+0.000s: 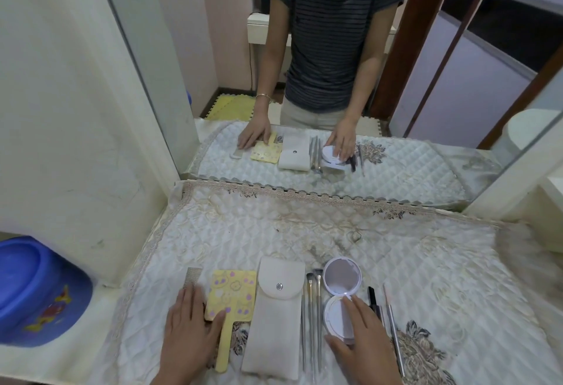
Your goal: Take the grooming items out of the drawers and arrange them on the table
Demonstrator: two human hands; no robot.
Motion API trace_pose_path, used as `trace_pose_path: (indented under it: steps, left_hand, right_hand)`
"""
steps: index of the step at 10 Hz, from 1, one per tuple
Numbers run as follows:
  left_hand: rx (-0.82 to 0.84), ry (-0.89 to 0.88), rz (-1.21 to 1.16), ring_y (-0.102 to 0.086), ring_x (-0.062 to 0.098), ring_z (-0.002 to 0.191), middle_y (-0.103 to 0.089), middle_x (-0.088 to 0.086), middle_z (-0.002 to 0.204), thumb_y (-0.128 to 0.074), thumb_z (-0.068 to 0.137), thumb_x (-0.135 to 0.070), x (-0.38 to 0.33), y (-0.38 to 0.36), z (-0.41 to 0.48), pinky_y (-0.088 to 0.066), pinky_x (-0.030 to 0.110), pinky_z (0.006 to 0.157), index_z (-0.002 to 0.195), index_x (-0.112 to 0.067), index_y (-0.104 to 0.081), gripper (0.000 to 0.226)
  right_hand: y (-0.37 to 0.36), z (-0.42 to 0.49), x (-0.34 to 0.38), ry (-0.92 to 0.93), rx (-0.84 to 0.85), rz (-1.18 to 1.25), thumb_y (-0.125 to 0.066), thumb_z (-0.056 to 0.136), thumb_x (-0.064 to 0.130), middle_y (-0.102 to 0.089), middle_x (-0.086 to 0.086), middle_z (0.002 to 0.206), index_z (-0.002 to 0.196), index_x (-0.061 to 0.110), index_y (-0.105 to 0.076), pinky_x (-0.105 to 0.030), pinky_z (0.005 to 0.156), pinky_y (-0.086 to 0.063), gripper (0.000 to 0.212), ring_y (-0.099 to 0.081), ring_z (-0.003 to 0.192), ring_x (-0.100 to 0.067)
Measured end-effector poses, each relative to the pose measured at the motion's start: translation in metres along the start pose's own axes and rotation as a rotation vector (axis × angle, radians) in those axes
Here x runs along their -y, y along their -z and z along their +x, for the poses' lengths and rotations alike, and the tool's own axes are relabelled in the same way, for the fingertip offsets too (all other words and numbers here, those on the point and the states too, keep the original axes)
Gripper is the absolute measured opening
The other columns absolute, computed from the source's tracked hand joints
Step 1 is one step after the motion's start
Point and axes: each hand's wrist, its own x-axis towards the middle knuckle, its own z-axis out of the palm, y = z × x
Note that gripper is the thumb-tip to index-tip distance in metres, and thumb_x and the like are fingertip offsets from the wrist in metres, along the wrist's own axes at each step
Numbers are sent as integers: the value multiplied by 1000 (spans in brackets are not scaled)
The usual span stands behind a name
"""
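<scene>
The grooming items lie in a row on the quilted tabletop (304,226): comb (192,275), yellow hand mirror (231,293), white pouch (278,323), makeup brushes (310,308), open compact (341,276), a black pencil (372,296) and a metal tool (394,329).

The left hand (189,323) lies flat over the comb, fingers straight, touching the mirror's edge. The right hand (365,345) rests straight fingers on the compact's base.

A push there could slide the compact into the brushes or tip its lid. The pouch is snapped shut, contents hidden. The compact seems to hold a pale pad.
</scene>
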Motion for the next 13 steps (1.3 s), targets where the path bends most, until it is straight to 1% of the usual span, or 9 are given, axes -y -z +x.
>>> trace_pose_path:
  steps: [1,2,3,4,5,9,11,12,13]
  left_hand:
    - [-4,-27,1,-6,16,144,-9,0,156,19,50,-88,-3,1,-5,-5,35,116,147,-16,-14,124]
    - [-23,-35,-27,-5,22,144,-9,3,157,7,61,-79,-4,9,1,-3,36,116,145,-20,-22,107]
    - [-13,30,-66,-2,27,144,-7,14,156,-6,81,-55,0,18,16,-2,37,117,144,-17,-25,76]
    - [-21,9,-75,-20,34,140,-22,21,151,-29,94,-32,5,15,17,-20,45,114,140,-14,-35,50]
    - [-32,-33,-113,-27,33,138,-26,17,151,-35,96,-30,4,12,7,-25,44,112,140,-14,-36,47]
    - [33,-3,-100,-6,26,143,-5,11,156,-27,99,-24,-4,16,1,-11,35,117,147,-18,-12,51]
    - [26,-10,-129,-12,28,142,-13,14,154,-35,97,-20,-5,20,1,-14,38,116,144,-13,-25,49]
    - [-30,-58,-109,-25,32,137,-29,15,149,-39,94,-17,-10,24,1,-23,41,113,138,-9,-39,44]
    - [-152,-242,-195,-51,38,119,-60,16,123,-38,81,-35,-23,34,3,-40,46,97,110,-5,-66,50]
  right_hand:
    - [-1,-1,0,-15,-49,38,-62,65,46,-39,-4,144,134,18,-42,-38,106,-34,77,-39,130,-24]
    - [2,-1,0,7,-5,24,-61,73,48,-26,3,150,140,23,-30,-32,110,-28,78,-28,136,-18]
    - [3,1,-3,11,22,10,-58,75,53,-19,7,152,142,26,-23,-30,112,-25,80,-24,137,-16]
    - [4,0,-1,11,32,1,-59,78,52,-17,8,152,142,26,-21,-30,113,-24,79,-22,138,-14]
    - [4,0,0,6,20,7,-57,72,56,-24,4,151,141,23,-27,-32,111,-28,82,-28,136,-17]
    - [4,-2,2,-5,-4,9,-60,66,52,-35,-3,146,136,17,-38,-35,108,-32,82,-36,132,-21]
    - [2,3,-4,32,36,33,-63,72,46,-31,3,145,137,21,-34,-29,109,-27,75,-28,134,-16]
    - [1,2,-9,36,9,12,-66,68,48,-41,-3,139,132,18,-42,-34,104,-37,75,-38,129,-19]
    - [8,4,-21,79,-149,29,-54,58,58,-65,-9,111,114,19,-55,-32,79,-53,68,-61,104,-22]
